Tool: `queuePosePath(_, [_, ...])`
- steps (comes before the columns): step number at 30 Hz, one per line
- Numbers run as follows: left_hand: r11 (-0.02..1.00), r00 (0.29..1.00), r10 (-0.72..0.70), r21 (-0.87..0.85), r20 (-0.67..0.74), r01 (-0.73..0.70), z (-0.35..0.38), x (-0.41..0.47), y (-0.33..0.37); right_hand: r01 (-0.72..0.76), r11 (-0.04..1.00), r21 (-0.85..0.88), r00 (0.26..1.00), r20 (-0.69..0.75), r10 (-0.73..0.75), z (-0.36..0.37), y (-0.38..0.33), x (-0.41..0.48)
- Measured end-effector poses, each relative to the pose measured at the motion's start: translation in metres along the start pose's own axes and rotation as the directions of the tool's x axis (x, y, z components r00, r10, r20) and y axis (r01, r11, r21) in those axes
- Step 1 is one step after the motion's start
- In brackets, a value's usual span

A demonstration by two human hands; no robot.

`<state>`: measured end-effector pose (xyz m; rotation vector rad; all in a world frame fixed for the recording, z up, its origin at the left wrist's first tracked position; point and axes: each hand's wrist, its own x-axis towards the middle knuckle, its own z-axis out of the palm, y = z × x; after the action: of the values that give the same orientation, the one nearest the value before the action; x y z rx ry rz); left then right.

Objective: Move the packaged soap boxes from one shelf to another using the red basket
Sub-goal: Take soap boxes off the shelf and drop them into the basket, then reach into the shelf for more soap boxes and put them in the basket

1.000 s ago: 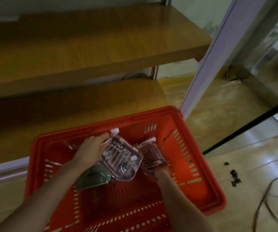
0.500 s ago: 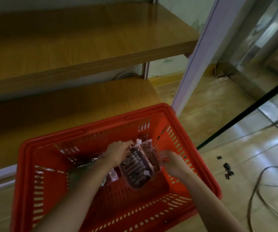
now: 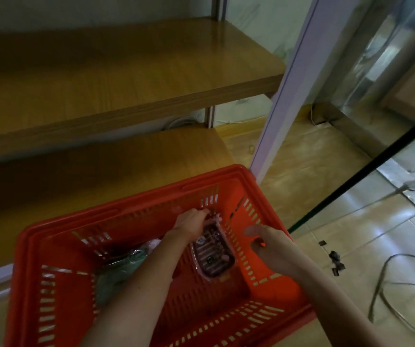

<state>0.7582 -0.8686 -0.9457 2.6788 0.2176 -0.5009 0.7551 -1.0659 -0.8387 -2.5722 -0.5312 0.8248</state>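
Note:
The red basket (image 3: 131,212) sits low in front of the wooden shelves. Inside it, my left hand (image 3: 191,224) pinches the top edge of a pink packaged soap box (image 3: 213,257), which hangs upright near the basket's right wall. My right hand (image 3: 270,249) hovers over that right wall with fingers loosely curled and nothing in it. A green packaged soap box (image 3: 117,270) lies on the basket floor at the left, partly hidden by my left forearm. A pale package edge (image 3: 154,244) shows beside it.
Two wooden shelves stand behind the basket, the upper shelf (image 3: 126,71) and the lower shelf (image 3: 101,176). A white post (image 3: 284,91) rises right of the basket. On the tiled floor at right lie a looped cable (image 3: 386,284) and small black pieces (image 3: 335,261).
My right hand has let go of the pink soap box and drawn back to the right. My left hand alone now holds it, nearer the basket's far right corner.

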Motion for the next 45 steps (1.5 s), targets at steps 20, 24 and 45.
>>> queuePosePath(20, [0.899, 0.884, -0.438, -0.055, -0.165, 0.435, -0.391, -0.419, 0.033, 0.35, 0.887, -0.302, 0.912, 0.325, -0.25, -0.232, -0.337, -0.214])
queuePosePath(24, [0.824, 0.793, -0.564, -0.101, -0.23, 0.557, -0.467, -0.517, 0.052, 0.498, 0.789, -0.359, 0.853, 0.367, -0.371, -0.285, -0.423, -0.283])
queuePosePath(45, [0.497, 0.309, -0.791, -0.259, -0.528, 0.829, -0.649, -0.916, -0.086, 0.903, 0.276, -0.33, 0.402, 0.417, -0.815, -0.206, -0.842, -0.482])
